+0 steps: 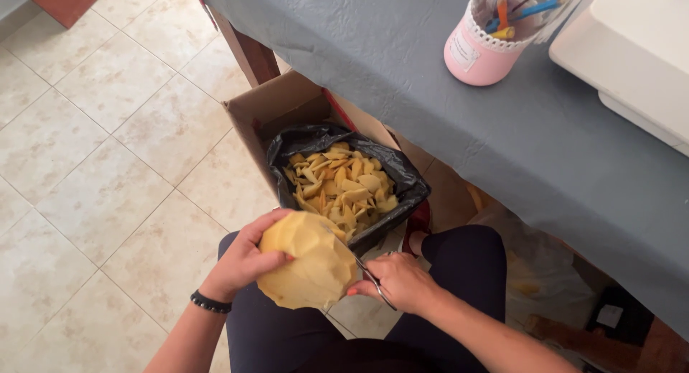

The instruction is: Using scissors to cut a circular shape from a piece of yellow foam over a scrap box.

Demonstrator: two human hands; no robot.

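Mango point(307, 262), big and pale yellow and mostly bare of skin, sits over my lap in front of me. My left hand point(244, 262) cups it from the left, fingers wrapped over its top. My right hand point(400, 281) grips a thin metal peeler point(375, 281), whose tip meets the fruit's right edge. I judge I'm late in the peeling, and the next stroke wants the fruit turned to whatever skin is left, which I cannot see from here. Just beyond my knees a cardboard box point(265, 107) lined with a black bag point(402, 173) holds a heap of peelings point(343, 186). Open tiled floor point(93, 150) lies to the left; to the right the grey-clothed surface point(517, 122) overhangs closely, leaving little room that way.
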